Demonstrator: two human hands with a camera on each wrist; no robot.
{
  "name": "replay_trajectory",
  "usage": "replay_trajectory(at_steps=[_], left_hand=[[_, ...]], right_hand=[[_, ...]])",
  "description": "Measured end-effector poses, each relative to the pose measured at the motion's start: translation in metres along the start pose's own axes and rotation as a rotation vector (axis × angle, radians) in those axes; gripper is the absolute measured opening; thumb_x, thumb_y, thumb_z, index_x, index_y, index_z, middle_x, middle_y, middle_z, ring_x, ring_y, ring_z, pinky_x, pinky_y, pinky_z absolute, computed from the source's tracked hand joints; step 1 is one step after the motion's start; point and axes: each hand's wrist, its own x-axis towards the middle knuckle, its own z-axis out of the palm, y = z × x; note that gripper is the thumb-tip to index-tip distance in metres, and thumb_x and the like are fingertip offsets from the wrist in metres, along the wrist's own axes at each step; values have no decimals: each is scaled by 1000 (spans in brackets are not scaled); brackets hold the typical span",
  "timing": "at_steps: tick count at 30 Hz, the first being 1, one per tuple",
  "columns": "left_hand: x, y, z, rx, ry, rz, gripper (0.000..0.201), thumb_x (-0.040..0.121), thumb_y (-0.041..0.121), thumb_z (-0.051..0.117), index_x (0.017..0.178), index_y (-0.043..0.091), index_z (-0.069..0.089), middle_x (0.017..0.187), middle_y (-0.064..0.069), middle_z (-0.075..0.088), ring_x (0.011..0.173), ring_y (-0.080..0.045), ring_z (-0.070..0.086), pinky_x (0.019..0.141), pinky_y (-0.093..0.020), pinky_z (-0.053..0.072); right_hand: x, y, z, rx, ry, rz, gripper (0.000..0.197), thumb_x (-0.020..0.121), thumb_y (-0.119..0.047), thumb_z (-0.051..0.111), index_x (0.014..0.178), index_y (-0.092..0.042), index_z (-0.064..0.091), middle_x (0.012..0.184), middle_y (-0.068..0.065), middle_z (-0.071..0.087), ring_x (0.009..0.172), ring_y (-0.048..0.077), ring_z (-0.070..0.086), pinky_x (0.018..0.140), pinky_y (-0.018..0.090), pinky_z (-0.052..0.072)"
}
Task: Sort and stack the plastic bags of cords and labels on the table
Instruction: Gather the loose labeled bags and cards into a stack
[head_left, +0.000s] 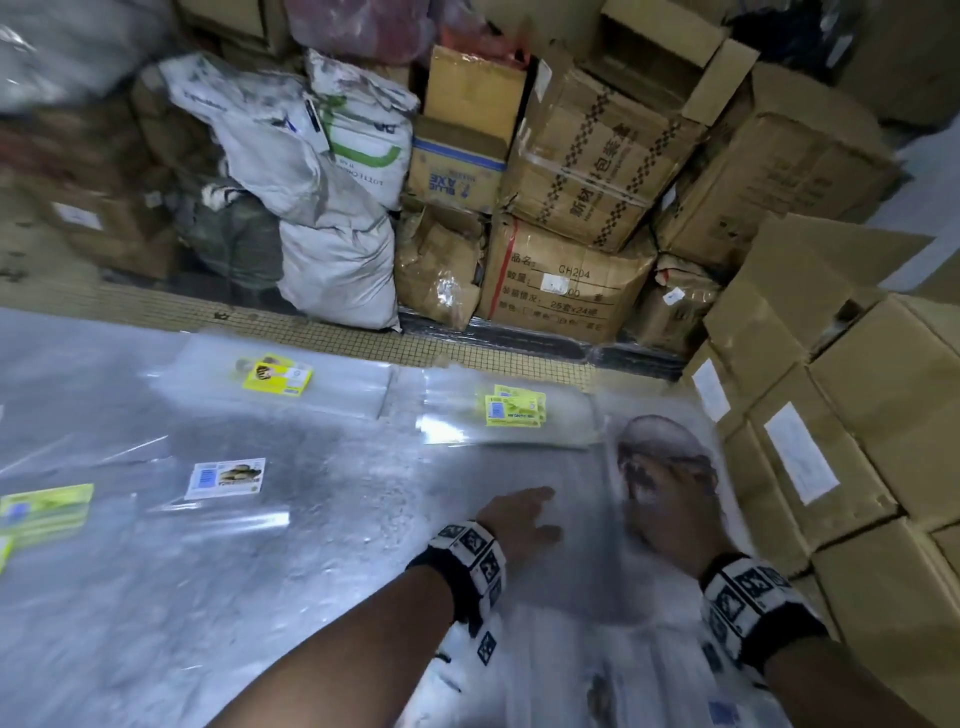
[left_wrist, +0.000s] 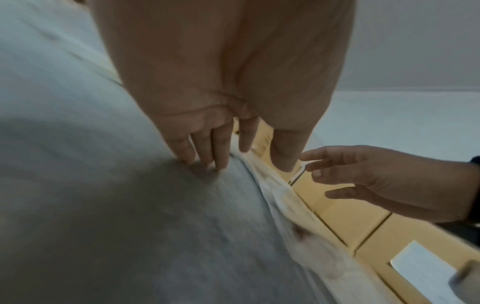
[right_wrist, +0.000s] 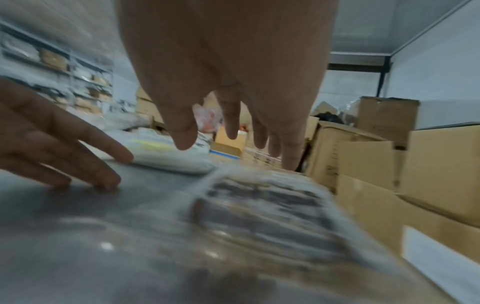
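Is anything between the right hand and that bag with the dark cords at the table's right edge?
Nothing visible. The right hand hovers open directly over the bag of dark cords, fingers spread. The left hand rests beside it on the bare table, clear of the bag. Stacked cardboard boxes border the far side.

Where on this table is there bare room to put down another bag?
Bare metal table lies open between the white-label bag, the yellow-label bags at the far edge and the left hand. The right edge is crowded: the right hand over a bag stack, boxes alongside.
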Motion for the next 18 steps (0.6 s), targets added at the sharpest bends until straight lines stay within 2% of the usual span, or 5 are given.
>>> replay_trajectory(at_steps=[5,8,12,15,18], left_hand=[[-81,-87,-79,16,203,-103,50,89,21,65,138,17,53,137,-6,56,122,-20,56,104,-26,42],[-128,-139,-125,45,392,-157,45,85,12,65,130,14,61,133,-8,59,123,-23,53,106,-24,36],[-181,-207,-179,312,640,-427,52,78,19,63,129,26,54,131,-6,53,121,-28,49,98,-33,41],[-210,-245,-195,333,567,-622,64,74,33,66,132,26,39,137,-4,37,127,-29,40,101,-39,40],[-219,-264,-195,307,468,-562,72,75,41,65,139,30,32,142,-3,25,133,-29,27,107,-43,30]], right_hand=[[-5,-144,55,156,-241,-132,48,92,-18,69,136,-9,53,133,5,53,130,22,49,102,19,35],[0,-229,97,205,-354,-167,50,89,-14,71,135,-5,55,134,12,55,124,24,55,90,8,36],[11,-315,159,180,-479,-95,44,90,-28,69,127,-6,60,131,13,59,122,27,57,95,27,43],[14,-362,195,52,-398,16,50,82,-50,68,113,-12,61,124,17,59,120,33,54,97,33,42],[6,-395,220,-69,-348,132,77,73,-69,65,126,-14,54,132,17,48,127,37,43,104,39,38]])
